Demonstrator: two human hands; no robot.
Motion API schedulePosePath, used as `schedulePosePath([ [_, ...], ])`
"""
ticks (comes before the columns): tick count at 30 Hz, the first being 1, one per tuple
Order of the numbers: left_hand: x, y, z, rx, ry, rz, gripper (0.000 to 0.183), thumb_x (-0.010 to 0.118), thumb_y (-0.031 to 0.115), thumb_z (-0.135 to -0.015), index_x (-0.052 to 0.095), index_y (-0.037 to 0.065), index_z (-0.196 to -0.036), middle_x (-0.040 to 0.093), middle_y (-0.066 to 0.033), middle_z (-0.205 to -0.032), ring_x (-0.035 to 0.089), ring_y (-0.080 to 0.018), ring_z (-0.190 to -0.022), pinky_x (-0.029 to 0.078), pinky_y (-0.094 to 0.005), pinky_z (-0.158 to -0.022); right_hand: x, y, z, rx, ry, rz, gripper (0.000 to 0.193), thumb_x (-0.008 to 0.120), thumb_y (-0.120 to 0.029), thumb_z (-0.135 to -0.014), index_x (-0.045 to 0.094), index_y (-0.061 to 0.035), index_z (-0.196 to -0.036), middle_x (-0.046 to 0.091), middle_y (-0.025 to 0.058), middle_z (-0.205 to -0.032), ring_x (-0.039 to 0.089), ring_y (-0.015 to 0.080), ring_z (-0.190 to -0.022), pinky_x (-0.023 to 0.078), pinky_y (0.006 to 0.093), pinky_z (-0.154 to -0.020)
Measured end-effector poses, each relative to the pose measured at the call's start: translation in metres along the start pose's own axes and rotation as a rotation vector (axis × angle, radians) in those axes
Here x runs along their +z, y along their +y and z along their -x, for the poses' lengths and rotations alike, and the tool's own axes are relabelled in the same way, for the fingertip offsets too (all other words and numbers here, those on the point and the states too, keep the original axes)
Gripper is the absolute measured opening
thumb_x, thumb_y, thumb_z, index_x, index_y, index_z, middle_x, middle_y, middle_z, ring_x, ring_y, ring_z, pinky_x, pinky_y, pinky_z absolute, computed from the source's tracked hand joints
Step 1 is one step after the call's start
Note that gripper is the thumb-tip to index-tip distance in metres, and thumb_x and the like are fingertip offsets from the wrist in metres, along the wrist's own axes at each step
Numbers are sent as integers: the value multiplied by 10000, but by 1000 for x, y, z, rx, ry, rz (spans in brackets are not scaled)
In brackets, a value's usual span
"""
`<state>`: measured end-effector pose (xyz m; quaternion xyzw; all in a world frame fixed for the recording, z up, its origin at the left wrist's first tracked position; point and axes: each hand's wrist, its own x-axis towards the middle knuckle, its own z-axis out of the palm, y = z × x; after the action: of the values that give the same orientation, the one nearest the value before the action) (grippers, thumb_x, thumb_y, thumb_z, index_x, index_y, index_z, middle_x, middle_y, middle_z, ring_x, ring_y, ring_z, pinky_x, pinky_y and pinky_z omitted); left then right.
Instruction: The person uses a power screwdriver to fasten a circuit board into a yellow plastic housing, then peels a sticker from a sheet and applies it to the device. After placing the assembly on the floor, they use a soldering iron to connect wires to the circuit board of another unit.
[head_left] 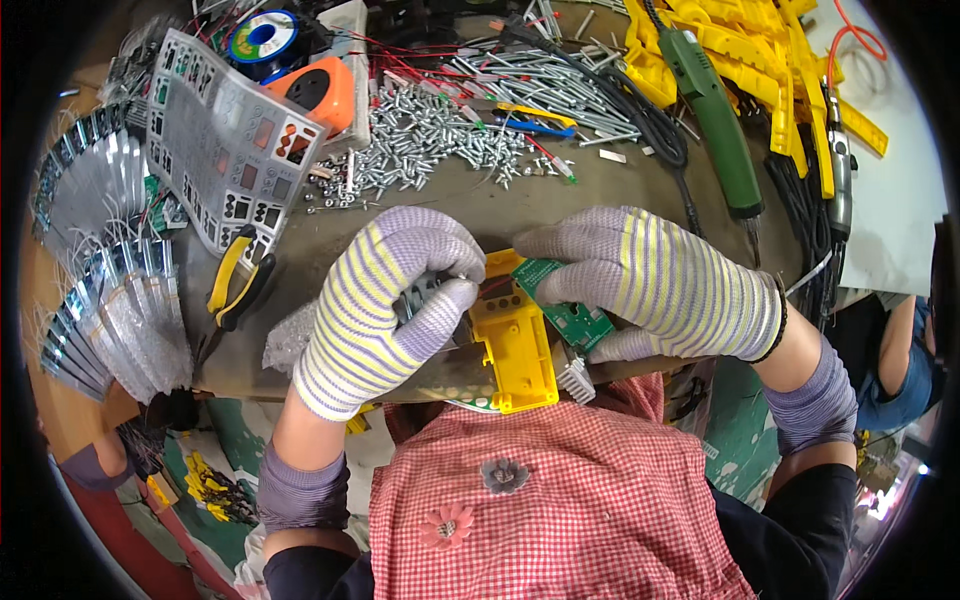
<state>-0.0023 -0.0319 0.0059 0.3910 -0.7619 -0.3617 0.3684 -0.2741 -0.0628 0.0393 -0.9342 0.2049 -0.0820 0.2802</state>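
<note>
My right hand (665,285), in a striped knit glove, grips a green circuit board (580,322) by its upper part, tilted beside a yellow plastic housing (524,362). A finned grey metal piece (576,380) shows below the board. The housing lies at the table's near edge, its open side up, with a red wire running near its top. My left hand (385,305), gloved alike, is closed in a pinch at the housing's upper left. What sits between its thumb and fingertips is too small to name. Dark shiny parts under the left palm are mostly hidden.
Loose screws (420,140) are heaped behind my hands. Yellow-handled pliers (235,280) lie left, near a printed sheet (215,150) and bundled display panels (120,310). A green electric screwdriver (712,125) hangs at right, with yellow housings (735,45) and dark cables (660,130) around it.
</note>
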Motion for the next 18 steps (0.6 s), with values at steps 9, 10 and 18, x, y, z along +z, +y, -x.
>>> schedulePosePath([
  [9,0,3,-1,-2,1,-13,151,660,-13,-796,633,43,-933,662,-74,-965,624,-140,-820,499,-262,-699,-4,-3,1,61,40,-206,595,849,-279,-727,590,-62,-1216,581,175,-1275,564,389,-1165,471,448,-1000],
  [10,0,3,-1,-9,-2,-4,152,667,-8,-791,637,45,-930,662,-76,-961,628,-150,-821,502,-270,-707,-5,-3,1,49,74,-235,586,850,-287,-741,589,-58,-1213,586,173,-1253,565,391,-1156,470,446,-993],
  [18,-3,6,-3,-10,-3,-36,155,692,18,-771,660,46,-921,672,-99,-956,657,-230,-868,517,-329,-776,-4,-1,-3,47,94,-283,630,866,-300,-716,571,-61,-1219,577,178,-1225,566,392,-1142,469,445,-979],
])
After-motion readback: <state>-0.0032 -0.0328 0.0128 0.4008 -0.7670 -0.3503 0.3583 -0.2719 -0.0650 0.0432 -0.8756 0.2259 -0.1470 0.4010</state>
